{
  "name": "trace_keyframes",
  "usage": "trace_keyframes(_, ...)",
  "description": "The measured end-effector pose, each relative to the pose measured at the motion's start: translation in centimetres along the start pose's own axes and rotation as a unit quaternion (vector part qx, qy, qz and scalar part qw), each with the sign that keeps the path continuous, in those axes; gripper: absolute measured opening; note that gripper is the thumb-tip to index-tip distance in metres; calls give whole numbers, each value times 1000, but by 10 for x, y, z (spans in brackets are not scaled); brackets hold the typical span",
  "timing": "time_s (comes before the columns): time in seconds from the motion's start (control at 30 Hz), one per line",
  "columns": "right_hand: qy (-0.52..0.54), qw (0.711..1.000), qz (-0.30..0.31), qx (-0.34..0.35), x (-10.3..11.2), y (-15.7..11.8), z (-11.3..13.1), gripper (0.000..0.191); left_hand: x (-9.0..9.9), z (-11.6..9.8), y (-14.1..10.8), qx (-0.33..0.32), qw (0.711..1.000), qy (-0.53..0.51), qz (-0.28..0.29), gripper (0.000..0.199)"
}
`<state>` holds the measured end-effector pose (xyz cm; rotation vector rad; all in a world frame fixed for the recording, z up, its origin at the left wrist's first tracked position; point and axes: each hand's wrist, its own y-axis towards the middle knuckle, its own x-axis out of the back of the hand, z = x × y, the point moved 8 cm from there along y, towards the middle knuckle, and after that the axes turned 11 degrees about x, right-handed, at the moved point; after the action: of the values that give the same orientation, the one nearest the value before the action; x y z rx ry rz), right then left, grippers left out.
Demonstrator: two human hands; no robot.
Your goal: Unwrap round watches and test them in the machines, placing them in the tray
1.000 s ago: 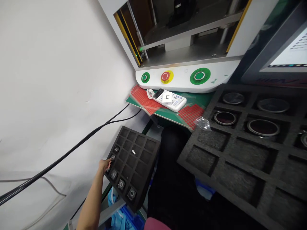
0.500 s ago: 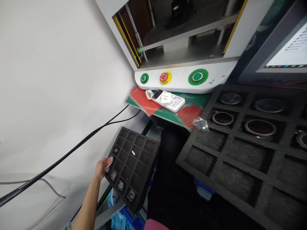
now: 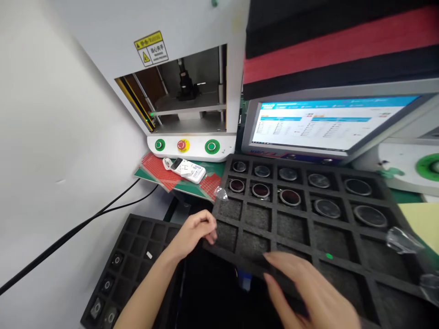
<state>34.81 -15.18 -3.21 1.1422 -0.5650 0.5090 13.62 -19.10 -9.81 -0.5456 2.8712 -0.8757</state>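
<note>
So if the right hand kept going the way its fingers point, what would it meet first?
The right hand points up and left across the foam tray, so it would likely meet the left hand at the tray's corner; depth is unclear.

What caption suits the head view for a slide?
Both hands, left and right, at the near edge of a black foam tray.

Only the person's two arms and hands show; the left hand (image 3: 195,230) and its forearm are bare, with no sleeve, glove, watch or bracelet anywhere along the visible length; the fingers carry no rings, and the nails look short and plain; the right hand (image 3: 310,292) is bare too, without glove or ring; it shows blurred, so finer detail on it cannot be made out; its wrist runs off the lower edge, with no cuff in sight.
</note>
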Motion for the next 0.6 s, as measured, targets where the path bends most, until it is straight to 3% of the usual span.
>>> trace_keyframes(0.07, -18, 999, 4, 34, -13, 17, 7, 22, -7, -4, 18, 2, 1000, 18, 5, 27)
trace_keyframes(0.17, -40, 998, 33, 45, -39, 30, 12, 25, -2, -4, 33, 2, 999, 48, -23, 25)
trace_keyframes(0.37, -60, 994, 68, 61, -76, 33, 18, 29, 15, -5, 37, -2, 992, 103, -68, 25)
trace_keyframes(0.6, -74, 989, 107, 66, -108, 34, 14, 44, 20, 10, 46, 40, 989, 132, -61, 19)
